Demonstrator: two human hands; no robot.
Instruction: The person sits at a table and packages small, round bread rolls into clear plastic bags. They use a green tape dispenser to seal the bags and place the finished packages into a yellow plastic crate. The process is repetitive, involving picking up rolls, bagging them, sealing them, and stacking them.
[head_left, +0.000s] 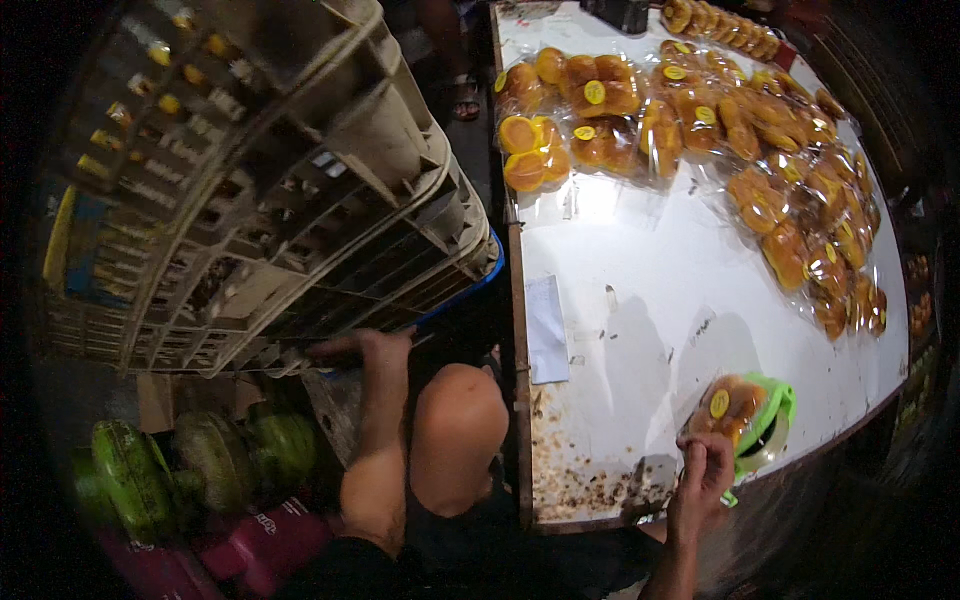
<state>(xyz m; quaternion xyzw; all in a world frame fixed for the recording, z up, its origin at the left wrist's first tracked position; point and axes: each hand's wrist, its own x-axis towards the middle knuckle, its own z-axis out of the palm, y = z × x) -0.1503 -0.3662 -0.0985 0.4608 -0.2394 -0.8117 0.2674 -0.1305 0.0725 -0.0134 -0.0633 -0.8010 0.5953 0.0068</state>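
Note:
My right hand point(706, 465) is closed, its fingers pinching the near edge of a clear bag of bread rolls point(728, 402) with a yellow oval label. That bag lies against a green tape dispenser point(782, 392) on the near right part of the white table point(620, 270). To the left, my left hand point(368, 345) reaches to the lower edge of a stack of grey plastic crates point(385, 150). Its fingers look spread and somewhat blurred, with nothing visible in them; whether they touch the crate I cannot tell.
Several bagged breads point(605, 90) cover the table's far and right sides. A folded white paper point(546, 330) lies at its left edge. Below the crates sit green rounded objects point(130, 465) and a dark red item with lettering point(270, 540). My knee point(460, 430) is beside the table.

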